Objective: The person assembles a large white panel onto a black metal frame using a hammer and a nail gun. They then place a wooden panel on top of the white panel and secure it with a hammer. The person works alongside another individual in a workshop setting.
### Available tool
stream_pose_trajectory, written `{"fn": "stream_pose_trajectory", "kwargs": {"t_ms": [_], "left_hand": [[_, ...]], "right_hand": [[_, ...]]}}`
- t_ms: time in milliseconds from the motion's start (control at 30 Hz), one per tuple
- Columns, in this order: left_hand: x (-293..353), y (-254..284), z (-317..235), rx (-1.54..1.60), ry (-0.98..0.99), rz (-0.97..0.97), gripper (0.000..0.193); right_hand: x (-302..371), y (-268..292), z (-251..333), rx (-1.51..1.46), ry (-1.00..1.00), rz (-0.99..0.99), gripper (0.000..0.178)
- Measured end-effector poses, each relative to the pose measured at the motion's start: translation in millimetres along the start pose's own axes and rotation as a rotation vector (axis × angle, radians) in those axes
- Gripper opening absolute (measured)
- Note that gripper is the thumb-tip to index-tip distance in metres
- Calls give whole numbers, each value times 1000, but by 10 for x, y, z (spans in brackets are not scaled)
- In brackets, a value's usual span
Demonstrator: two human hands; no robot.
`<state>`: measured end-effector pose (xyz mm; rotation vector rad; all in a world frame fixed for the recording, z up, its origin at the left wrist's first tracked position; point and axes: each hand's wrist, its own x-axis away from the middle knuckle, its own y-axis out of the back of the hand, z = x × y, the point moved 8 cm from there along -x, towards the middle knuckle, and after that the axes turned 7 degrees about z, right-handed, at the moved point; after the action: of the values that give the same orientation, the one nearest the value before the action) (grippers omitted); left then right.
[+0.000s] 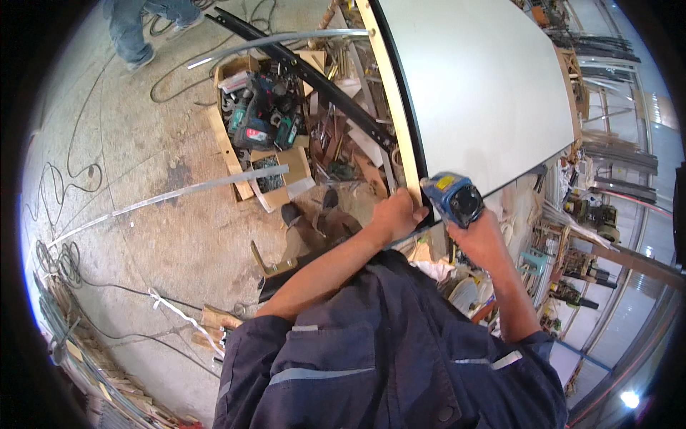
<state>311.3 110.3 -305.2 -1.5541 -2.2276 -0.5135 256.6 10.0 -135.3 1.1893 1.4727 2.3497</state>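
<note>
My right hand [477, 234] is closed round the grip of a blue cordless drill [449, 187]. The drill is held over the near corner of a large white panel [479, 86], and its tip is hidden. Along the panel's left side run a black edge frame [401, 68] and a pale wooden strip [397, 100]. My left hand [394, 216] grips the near end of the strip, its thumb side against the black frame, just left of the drill. Part of its fingers is out of sight.
A wooden crate [230, 146] of power tools and a cardboard box of screws [270, 181] stand left of the panel. A black metal bar [314, 82] and a silver strip [179, 191] stretch across there. Cables trail over the floor. Another person's legs [128, 32] show far left.
</note>
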Motion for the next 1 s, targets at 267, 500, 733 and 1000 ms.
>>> {"fn": "stream_pose_trajectory", "kwargs": {"t_ms": [267, 500, 733, 1000], "left_hand": [[18, 73, 53, 9, -26, 40, 75], [-33, 90, 57, -55, -61, 46, 78], [-56, 132, 46, -80, -54, 87, 75], [-59, 119, 56, -80, -102, 80, 79]], "right_hand": [[-355, 396, 461, -311, 33, 82, 31], [-1459, 840, 1343, 22, 146, 86, 38], [-2194, 990, 1831, 28, 239, 57, 32], [-2365, 984, 2068, 188, 362, -77, 27]]}}
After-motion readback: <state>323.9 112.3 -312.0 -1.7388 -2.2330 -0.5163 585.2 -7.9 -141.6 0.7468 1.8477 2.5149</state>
